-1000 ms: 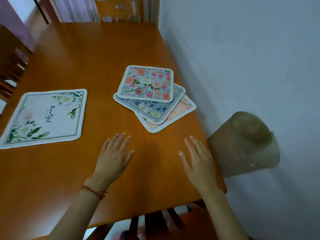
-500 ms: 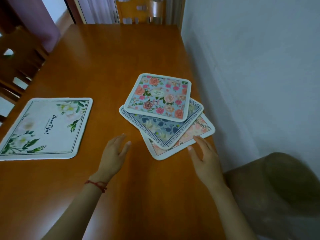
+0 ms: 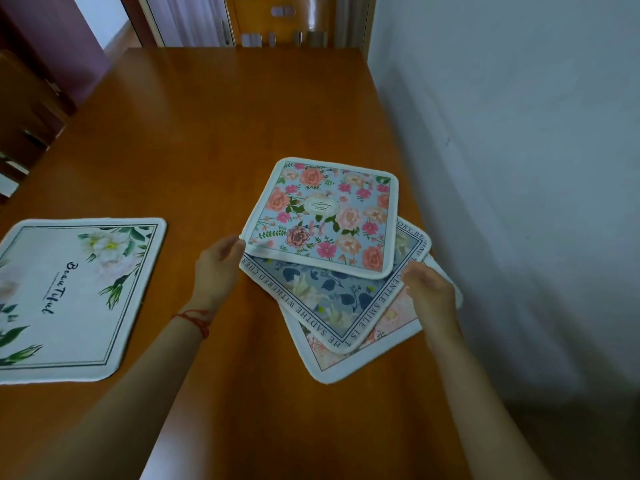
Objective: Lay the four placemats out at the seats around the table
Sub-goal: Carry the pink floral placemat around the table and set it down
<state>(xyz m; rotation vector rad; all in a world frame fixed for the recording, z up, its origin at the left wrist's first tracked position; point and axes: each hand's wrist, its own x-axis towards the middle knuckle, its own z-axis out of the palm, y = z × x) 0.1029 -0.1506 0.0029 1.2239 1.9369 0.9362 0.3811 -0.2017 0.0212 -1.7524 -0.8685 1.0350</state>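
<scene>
Three placemats lie fanned in a stack by the table's right edge. On top is a pink-rose floral placemat (image 3: 322, 216), under it a blue-leaf placemat (image 3: 332, 299) with a lettered border, and at the bottom a peach placemat (image 3: 346, 362). My left hand (image 3: 218, 268) pinches the top mat's near-left corner. My right hand (image 3: 429, 296) holds its near-right corner. The near edge of that mat is slightly raised off the stack. A fourth, white placemat (image 3: 69, 289) with green leaves lies flat at the left seat.
The wooden table (image 3: 225, 133) runs against a pale wall (image 3: 519, 168) on the right. A wooden chair (image 3: 280, 19) stands at the far end. Another chair (image 3: 24, 116) stands along the left side.
Both hands moved forward from the bare tabletop to the stack and took hold of the top floral placemat's near corners. The view also moved closer to the stack.
</scene>
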